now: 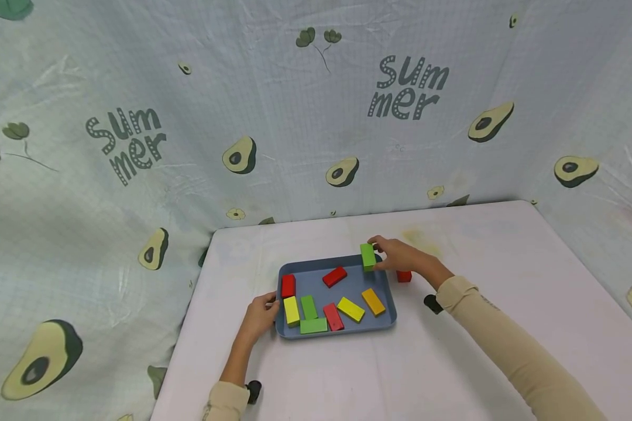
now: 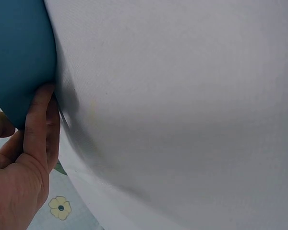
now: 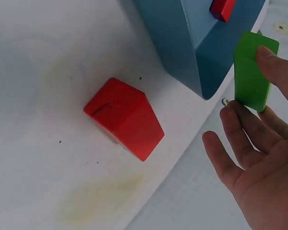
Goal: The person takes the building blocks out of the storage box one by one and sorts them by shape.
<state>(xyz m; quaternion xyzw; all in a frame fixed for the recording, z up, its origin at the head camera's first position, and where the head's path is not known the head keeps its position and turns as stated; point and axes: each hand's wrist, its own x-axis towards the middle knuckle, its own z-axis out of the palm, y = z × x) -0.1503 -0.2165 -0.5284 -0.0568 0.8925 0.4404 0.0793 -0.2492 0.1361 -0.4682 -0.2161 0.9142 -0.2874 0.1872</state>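
Note:
My right hand [image 1: 399,255] pinches a green block [image 1: 368,257] between thumb and fingers, above the far right corner of a blue-grey tray [image 1: 316,266]. In the right wrist view the same green block [image 3: 255,72] stands upright in the grip. At the tray's left side, my left hand [image 1: 260,314] touches the wall; in the left wrist view its fingertips [image 2: 44,91] lie against the tray's outside [image 2: 21,52]. Within the tray are red blocks, one [image 1: 335,276] near the middle, green blocks, one [image 1: 309,307] toward the left, yellow blocks [image 1: 350,309] and an orange block [image 1: 373,302].
A red block [image 3: 127,120] lies on the white table just outside the tray's right side, partly behind my right hand in the head view. Behind the table [image 1: 295,237] hangs a cloth [image 1: 289,99] printed with avocados.

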